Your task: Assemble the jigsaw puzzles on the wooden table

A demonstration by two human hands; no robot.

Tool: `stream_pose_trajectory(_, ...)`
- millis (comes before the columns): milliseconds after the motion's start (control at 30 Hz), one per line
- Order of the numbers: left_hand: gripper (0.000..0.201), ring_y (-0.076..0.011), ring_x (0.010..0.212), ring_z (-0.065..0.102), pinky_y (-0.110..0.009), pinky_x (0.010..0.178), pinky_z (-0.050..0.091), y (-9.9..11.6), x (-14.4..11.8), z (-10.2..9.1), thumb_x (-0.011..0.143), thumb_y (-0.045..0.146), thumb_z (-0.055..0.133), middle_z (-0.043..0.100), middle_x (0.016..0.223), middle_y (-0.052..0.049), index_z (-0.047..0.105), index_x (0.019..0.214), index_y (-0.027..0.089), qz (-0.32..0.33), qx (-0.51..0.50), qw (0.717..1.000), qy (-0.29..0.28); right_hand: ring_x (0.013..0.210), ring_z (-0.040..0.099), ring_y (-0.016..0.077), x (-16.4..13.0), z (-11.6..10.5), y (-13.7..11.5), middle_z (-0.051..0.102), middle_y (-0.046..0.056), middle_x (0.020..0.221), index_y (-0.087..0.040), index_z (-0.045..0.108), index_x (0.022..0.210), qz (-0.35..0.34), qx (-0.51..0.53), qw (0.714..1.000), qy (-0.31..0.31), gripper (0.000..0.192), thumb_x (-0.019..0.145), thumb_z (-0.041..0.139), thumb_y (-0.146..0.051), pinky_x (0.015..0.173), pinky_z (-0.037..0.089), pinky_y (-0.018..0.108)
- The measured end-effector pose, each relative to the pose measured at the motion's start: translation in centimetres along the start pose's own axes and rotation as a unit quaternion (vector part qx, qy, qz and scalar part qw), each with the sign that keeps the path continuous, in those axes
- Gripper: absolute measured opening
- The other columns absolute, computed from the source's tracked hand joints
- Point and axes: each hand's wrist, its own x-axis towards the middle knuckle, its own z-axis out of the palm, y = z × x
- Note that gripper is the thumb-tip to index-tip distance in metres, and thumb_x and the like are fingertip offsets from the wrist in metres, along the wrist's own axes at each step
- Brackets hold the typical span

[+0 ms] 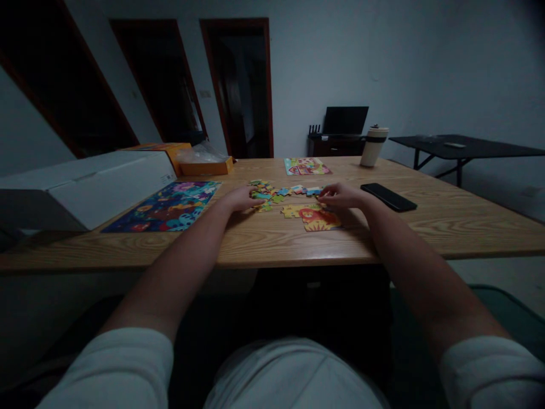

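Loose jigsaw puzzle pieces [279,198], in green, yellow and blue, lie in a band across the wooden table. My left hand [240,199] rests at the left end of this band, fingers loosely apart and touching the pieces. My right hand [341,195] is at the band's right end, thumb and fingertips drawn together at a small puzzle piece, partly hidden by the fingers. Just below and left of this hand lies a joined section of puzzle [319,219], yellow with a red and orange figure.
A dark blue picture sheet [170,205] lies left, beside a large white box [106,176] and an orange box tray [206,167] holding clear plastic. Farther back is a bright picture sheet [305,166]. A black phone [388,196] and a lidded cup [373,149] stand right.
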Motion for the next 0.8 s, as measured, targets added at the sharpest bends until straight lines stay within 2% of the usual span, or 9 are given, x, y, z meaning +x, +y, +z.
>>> stream_pose_trajectory(133, 0.064, -0.0302, 0.108, 0.062, -0.034, 0.087, 0.044, 1.2, 0.2, 0.8, 0.08, 0.062, 0.06, 0.067, 0.124, -0.008, 0.059, 0.134, 0.029, -0.014, 0.027, 0.999, 0.008, 0.063, 0.056, 0.0144, 0.4, -0.3, 0.5, 0.068, 0.006, 0.083, -0.018, 0.073, 0.101, 0.029, 0.002, 0.997, 0.066, 0.036, 0.083, 0.067, -0.049, 0.055, 0.039, 0.025)
stream_pose_trajectory(233, 0.06, -0.0263, 0.101, 0.064, -0.03, 0.08, 0.045, 1.1, 0.4, 0.9, 0.079, 0.057, 0.063, 0.069, 0.12, -0.008, 0.061, 0.132, 0.028, 0.002, 0.01, 0.999, 0.031, 0.063, 0.056, 0.0137, 0.7, -0.3, 1.0, 0.069, 0.007, 0.085, -0.016, 0.072, 0.099, 0.032, -0.001, 0.993, 0.112, 0.03, 0.086, 0.064, -0.041, 0.055, 0.038, 0.025)
stream_pose_trajectory(333, 0.055, -0.0222, 0.092, 0.066, -0.027, 0.074, 0.045, 0.5, 0.6, 0.8, 0.083, 0.053, 0.061, 0.072, 0.11, -0.008, 0.062, 0.13, 0.024, 0.01, -0.037, 0.999, 0.031, 0.065, 0.058, 0.0149, 1.1, -0.2, 1.7, 0.071, 0.008, 0.086, -0.015, 0.073, 0.099, 0.04, -0.013, 0.99, 0.138, 0.029, 0.087, 0.062, -0.039, 0.057, 0.04, 0.025)
stream_pose_trajectory(500, 0.056, -0.0242, 0.096, 0.065, -0.029, 0.076, 0.046, 0.0, 0.8, 0.9, 0.079, 0.049, 0.067, 0.07, 0.114, -0.011, 0.063, 0.128, 0.021, 0.003, -0.035, 0.998, 0.055, 0.079, 0.065, 0.0205, 1.6, -0.2, 3.4, 0.072, 0.012, 0.104, -0.016, 0.066, 0.121, 0.113, -0.033, 0.976, 0.183, 0.041, 0.084, 0.061, -0.033, 0.064, 0.046, 0.027)
stream_pose_trajectory(633, 0.064, -0.0242, 0.105, 0.062, -0.03, 0.086, 0.046, 0.2, 0.6, 0.9, 0.075, 0.039, 0.071, 0.065, 0.123, -0.01, 0.057, 0.134, 0.022, 0.02, -0.038, 0.993, 0.105, 0.088, 0.067, 0.0247, 1.6, -0.1, 3.9, 0.072, 0.012, 0.107, -0.02, 0.062, 0.131, 0.14, -0.049, 0.977, 0.156, 0.048, 0.084, 0.06, -0.031, 0.073, 0.05, 0.032)
stream_pose_trajectory(800, 0.064, -0.0247, 0.116, 0.057, -0.032, 0.098, 0.043, 0.5, 0.2, 0.7, 0.076, 0.034, 0.071, 0.057, 0.132, -0.012, 0.054, 0.136, 0.019, 0.061, -0.056, 0.985, 0.154, 0.085, 0.067, 0.0253, 1.3, 0.5, 2.9, 0.074, 0.01, 0.097, -0.021, 0.065, 0.129, 0.099, -0.046, 0.99, 0.092, 0.053, 0.081, 0.067, -0.045, 0.074, 0.05, 0.033)
